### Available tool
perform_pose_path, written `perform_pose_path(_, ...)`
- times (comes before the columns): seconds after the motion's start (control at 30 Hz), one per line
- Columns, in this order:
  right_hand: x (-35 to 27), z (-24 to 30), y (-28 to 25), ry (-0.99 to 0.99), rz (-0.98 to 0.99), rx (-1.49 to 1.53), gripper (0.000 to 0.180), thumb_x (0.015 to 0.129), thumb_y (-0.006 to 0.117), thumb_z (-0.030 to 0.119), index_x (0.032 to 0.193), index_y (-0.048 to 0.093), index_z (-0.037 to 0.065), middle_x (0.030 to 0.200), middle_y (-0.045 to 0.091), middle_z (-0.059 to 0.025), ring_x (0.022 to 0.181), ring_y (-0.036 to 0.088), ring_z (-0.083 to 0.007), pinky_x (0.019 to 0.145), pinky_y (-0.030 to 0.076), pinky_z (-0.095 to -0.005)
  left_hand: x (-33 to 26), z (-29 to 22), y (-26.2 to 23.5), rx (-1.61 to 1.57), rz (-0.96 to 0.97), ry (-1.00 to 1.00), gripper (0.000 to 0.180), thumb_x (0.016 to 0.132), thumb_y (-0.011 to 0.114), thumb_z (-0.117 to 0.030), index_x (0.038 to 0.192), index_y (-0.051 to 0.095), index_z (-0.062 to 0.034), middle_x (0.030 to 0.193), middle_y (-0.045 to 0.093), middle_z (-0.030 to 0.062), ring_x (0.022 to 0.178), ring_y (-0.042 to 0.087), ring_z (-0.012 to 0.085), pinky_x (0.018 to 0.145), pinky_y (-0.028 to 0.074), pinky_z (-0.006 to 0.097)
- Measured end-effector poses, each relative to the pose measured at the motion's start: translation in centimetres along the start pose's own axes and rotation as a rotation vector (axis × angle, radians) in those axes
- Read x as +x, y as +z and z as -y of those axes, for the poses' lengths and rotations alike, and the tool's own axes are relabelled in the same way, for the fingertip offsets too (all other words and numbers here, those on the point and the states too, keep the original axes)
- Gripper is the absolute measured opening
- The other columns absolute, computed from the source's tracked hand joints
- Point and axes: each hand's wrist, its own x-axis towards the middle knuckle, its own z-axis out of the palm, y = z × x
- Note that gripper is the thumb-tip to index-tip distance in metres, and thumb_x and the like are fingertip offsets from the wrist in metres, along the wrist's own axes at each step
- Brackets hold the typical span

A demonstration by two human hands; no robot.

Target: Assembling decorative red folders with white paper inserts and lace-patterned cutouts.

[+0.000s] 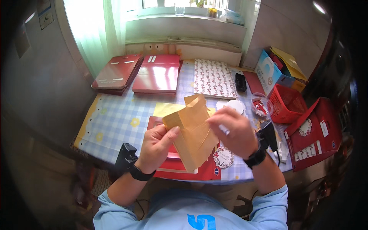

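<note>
My left hand (159, 143) grips a tan kraft-paper envelope (197, 142) by its left side, thumb on top. The envelope is held tilted above the table, with an uneven lower right edge. At its right edge, my right hand (234, 132) has its fingers pinched together; whether they hold the paper or a thin strip along it I cannot make out. Beneath the envelope lie a red folder (209, 170), mostly covered, and a pale yellow sheet (166, 109). A round white tag with a floral border (223, 157) rests just right of them.
Stacks of red folders (119, 73) and red boxes (157, 74) stand at the back left. Patterned sheets (214, 78), a black case (240, 82), a clear tub (261, 105), a red basket (285, 103) and a blue carton (270, 69) fill the right. An open red folder (314, 134) overhangs the right edge.
</note>
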Motion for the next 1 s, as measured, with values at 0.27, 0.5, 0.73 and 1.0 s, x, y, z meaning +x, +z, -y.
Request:
perform_pose_path(0.27,-0.9,1.7,1.9,-0.321,0.030,-0.151,0.027,0.072,0.072,0.001,0.098,0.065,-0.001,0.092,0.064,-0.0124,0.078,0.065,-0.0251,0.067,0.054,-0.0342,-0.6,-0.1,1.8,0.024,0.090,0.065,0.026,0.095,0.058,-0.011,0.117,0.057,0.0036,0.104,0.066,0.0072,0.094,0.061,0.0091,0.082,0.050,0.024)
perform_pose_path(0.5,-1.0,1.9,1.5,-0.484,0.069,-0.333,0.032,0.070,0.066,0.009,0.099,0.065,-0.005,0.096,0.061,-0.0150,0.085,0.065,-0.0243,0.076,0.053,-0.0356,-0.6,-0.2,1.5,-0.046,0.096,0.003,0.022,0.097,0.055,-0.015,0.109,0.060,0.0025,0.098,0.066,0.0059,0.088,0.063,0.0091,0.078,0.053,0.025)
perform_pose_path(0.73,-0.5,2.7,0.8,-0.504,0.104,-0.398,0.031,0.069,0.067,0.003,0.099,0.065,-0.005,0.097,0.062,-0.0151,0.082,0.066,-0.0249,0.074,0.054,-0.0363,-0.5,-0.6,1.7,0.057,0.106,-0.012,0.025,0.098,0.055,-0.016,0.111,0.061,0.0036,0.097,0.067,0.0060,0.087,0.062,0.0088,0.078,0.052,0.025)
perform_pose_path(1.0,-0.5,2.2,0.9,-0.337,0.023,-0.112,0.020,0.074,0.072,0.006,0.093,0.066,0.001,0.087,0.065,-0.0111,0.071,0.066,-0.0228,0.064,0.053,-0.0331,-0.8,-0.7,2.3,0.091,0.101,0.044,0.026,0.097,0.057,-0.019,0.107,0.063,0.0045,0.094,0.067,0.0036,0.085,0.060,0.0060,0.074,0.050,0.021)
